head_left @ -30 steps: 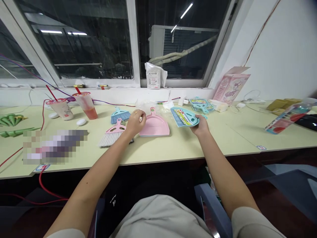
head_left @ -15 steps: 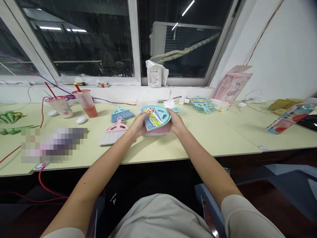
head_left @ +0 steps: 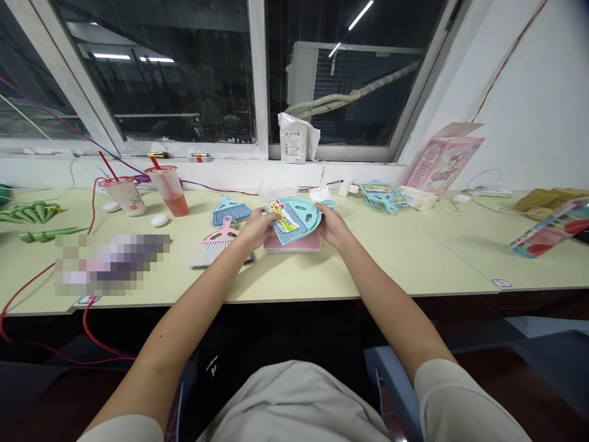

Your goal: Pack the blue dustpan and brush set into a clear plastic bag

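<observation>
Both hands hold a packaged teal dustpan-and-brush set above the table. My left hand grips its left edge, my right hand its right edge. Under the set lies a pink dustpan, mostly hidden. To the left of my left hand lie a pink hand brush and, behind it, a blue hand brush.
Two drink cups with red straws stand at the back left. More teal sets and a pink box sit at the back right. A white bag stands on the windowsill. Red cable crosses the yellow table.
My right hand brought the teal set from the right to the middle, over the pink dustpan. My left hand left the pink dustpan and took hold of the set's left edge.
</observation>
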Action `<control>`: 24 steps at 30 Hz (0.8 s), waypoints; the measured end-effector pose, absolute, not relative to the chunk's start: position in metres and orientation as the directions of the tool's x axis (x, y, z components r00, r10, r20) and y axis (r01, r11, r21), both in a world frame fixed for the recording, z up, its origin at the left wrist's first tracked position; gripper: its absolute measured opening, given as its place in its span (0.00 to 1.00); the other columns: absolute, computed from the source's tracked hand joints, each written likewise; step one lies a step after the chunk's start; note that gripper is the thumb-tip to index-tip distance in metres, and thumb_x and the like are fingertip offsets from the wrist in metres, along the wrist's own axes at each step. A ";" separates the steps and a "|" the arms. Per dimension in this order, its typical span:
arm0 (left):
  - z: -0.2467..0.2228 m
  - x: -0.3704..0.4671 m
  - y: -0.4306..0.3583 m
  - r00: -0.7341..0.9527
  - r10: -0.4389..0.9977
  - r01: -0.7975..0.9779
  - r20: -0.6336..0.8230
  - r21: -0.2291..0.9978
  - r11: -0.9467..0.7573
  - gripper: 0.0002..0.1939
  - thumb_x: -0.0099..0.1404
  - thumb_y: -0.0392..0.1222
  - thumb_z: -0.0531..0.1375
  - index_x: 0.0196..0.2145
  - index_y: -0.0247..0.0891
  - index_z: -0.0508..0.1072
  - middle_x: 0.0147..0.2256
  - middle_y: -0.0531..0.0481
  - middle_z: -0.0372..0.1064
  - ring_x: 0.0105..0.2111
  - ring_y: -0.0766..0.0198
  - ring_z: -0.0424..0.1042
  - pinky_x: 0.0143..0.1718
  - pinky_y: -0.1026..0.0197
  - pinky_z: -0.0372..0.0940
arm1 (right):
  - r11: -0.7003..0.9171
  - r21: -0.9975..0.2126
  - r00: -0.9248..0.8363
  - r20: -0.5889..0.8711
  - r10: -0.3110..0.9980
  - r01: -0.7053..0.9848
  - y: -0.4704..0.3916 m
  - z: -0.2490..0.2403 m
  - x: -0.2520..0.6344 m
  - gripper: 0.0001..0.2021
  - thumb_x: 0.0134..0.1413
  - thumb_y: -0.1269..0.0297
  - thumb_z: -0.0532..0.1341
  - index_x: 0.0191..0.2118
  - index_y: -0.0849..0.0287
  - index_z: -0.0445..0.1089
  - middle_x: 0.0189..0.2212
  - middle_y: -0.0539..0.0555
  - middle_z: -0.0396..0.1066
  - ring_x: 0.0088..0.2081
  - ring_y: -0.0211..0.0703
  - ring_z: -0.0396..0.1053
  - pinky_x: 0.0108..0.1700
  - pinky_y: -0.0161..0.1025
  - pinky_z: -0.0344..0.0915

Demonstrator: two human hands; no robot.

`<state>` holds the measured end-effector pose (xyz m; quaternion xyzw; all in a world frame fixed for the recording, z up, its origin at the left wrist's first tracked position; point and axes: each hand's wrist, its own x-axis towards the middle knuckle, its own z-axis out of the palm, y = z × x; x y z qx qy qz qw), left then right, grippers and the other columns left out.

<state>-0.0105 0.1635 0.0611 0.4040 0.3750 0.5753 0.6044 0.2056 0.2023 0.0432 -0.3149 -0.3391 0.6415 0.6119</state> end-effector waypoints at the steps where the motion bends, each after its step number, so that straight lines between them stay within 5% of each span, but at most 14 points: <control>1: 0.060 -0.011 0.164 0.016 0.999 -0.368 0.031 0.930 -0.023 0.41 0.55 0.28 0.71 0.64 0.37 0.64 0.44 0.41 0.81 0.40 0.50 0.84 0.46 0.46 0.80 | -0.015 -0.815 -0.037 0.008 0.999 -0.579 0.202 0.041 0.205 0.03 0.62 0.68 0.67 0.36 0.57 0.72 0.27 0.49 0.76 0.26 0.40 0.73 0.28 0.35 0.77; 5: 0.054 -0.014 0.166 -0.042 0.991 -0.264 0.130 0.955 -0.136 0.50 0.53 0.33 0.75 0.68 0.47 0.57 0.41 0.49 0.78 0.37 0.55 0.83 0.43 0.48 0.79 | 0.010 -0.797 -0.004 0.015 1.000 -0.604 0.199 0.036 0.201 0.02 0.62 0.68 0.64 0.36 0.57 0.72 0.26 0.49 0.76 0.27 0.40 0.73 0.29 0.35 0.77; 11: 0.050 -0.014 0.169 0.076 0.976 -0.092 0.205 0.976 -0.198 0.22 0.55 0.42 0.75 0.47 0.37 0.78 0.38 0.47 0.77 0.34 0.57 0.81 0.38 0.55 0.77 | 0.016 -0.792 0.023 0.003 1.000 -0.611 0.197 0.032 0.200 0.01 0.61 0.67 0.65 0.37 0.57 0.72 0.27 0.49 0.77 0.29 0.40 0.75 0.32 0.37 0.78; 20: 0.046 -0.016 0.173 0.109 0.968 -0.119 0.227 0.969 -0.214 0.27 0.56 0.43 0.75 0.53 0.35 0.80 0.43 0.43 0.80 0.37 0.57 0.80 0.40 0.57 0.76 | 0.020 -0.793 0.026 0.005 1.000 -0.609 0.194 0.031 0.197 0.06 0.61 0.64 0.69 0.36 0.56 0.72 0.28 0.48 0.77 0.30 0.40 0.75 0.34 0.38 0.79; 24: 0.053 -0.013 0.169 0.061 0.982 -0.267 0.179 0.951 -0.157 0.40 0.62 0.41 0.73 0.69 0.44 0.67 0.44 0.45 0.81 0.37 0.57 0.82 0.41 0.55 0.78 | 0.035 -0.776 0.035 0.017 0.999 -0.630 0.191 0.036 0.198 0.05 0.63 0.64 0.68 0.37 0.57 0.73 0.29 0.49 0.78 0.29 0.40 0.75 0.32 0.37 0.78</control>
